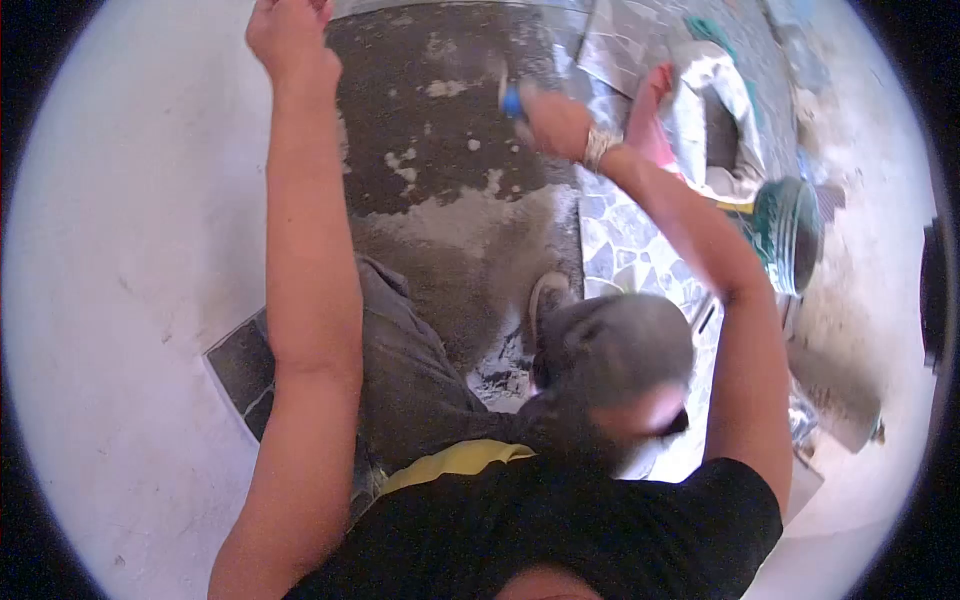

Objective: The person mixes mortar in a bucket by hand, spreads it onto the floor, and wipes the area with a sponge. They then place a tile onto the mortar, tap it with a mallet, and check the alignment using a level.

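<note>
Head view: right hand far centre, grip clamped round a blue tool, held over the mortar. Left hand far left, cut by frame edge, can't tell its grip. Tiles right of mortar, bucket further right.

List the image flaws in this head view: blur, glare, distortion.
Head view: the fisheye lens bends the scene and leaves black corners; the white wall glares and is washed out; the right hand and its blue tool are blurred; the grey knee looks soft.
</note>
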`<state>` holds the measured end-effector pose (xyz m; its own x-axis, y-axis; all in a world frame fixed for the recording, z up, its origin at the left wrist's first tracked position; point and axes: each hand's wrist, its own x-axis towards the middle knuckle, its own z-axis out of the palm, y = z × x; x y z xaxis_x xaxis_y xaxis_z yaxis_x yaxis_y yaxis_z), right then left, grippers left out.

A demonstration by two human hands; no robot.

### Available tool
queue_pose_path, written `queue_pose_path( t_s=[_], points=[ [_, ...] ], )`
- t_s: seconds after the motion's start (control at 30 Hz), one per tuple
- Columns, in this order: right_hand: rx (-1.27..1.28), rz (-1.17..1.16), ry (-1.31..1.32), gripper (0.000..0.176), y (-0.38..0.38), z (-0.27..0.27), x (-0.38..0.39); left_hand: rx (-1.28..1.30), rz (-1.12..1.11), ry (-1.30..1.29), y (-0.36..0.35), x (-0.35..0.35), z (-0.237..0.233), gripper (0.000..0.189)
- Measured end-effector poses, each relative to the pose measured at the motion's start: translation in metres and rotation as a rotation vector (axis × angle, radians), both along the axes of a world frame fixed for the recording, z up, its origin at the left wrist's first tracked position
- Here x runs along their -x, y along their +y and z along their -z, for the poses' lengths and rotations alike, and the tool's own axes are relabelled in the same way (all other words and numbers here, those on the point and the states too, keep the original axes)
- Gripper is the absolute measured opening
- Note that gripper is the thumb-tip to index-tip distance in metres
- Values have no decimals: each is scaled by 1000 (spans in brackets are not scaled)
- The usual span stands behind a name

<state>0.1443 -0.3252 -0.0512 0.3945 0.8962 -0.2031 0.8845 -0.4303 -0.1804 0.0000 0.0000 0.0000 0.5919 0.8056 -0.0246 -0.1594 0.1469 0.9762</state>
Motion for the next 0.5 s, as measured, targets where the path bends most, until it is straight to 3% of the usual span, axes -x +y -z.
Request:
queue_pose_path(
  t_s=[0.03, 0.07, 0.1, 0.17, 0.2, 0.23, 0.27, 0.37, 0.43, 0.5],
  points=[
    [160, -164, -40, 37, -29, 22, -2, 64, -93, -93, -8, -4, -13, 57],
    [149, -37, 42, 38, -55, 41, 12, 130, -183, -184, -12, -5, -21, 38],
    [186, 92, 105, 40, -139, 27, 21, 161, -194, -227, -60, -14, -32, 38],
    [25, 342, 203, 41, -212, 48, 48, 120, -184, -243, -77, -15, -54, 38],
    [-101, 489, 283, 39, -245, 61, 61, -38, -74, -322, -67, -13, -42, 36],
    [-209, 627, 346, 37, -284, 58, 70, 181, -111, -325, -74, -16, -51, 37],
    [-134, 814, 350, 34, -320, 51, 84, 134, -6, -366, -68, -11, -43, 37],
    [-83, 1032, 100, 37, -416, 65, 106, -78, -94, -131, -107, -28, -71, 33],
    [-120, 1068, 145, 39, -477, 83, 88, -221, 14, -78, -134, -42, -68, 38],
    [-130, 1073, 114, 39, -511, 71, 67, -321, 90, -5, -208, -62, -89, 40]
  ],
)
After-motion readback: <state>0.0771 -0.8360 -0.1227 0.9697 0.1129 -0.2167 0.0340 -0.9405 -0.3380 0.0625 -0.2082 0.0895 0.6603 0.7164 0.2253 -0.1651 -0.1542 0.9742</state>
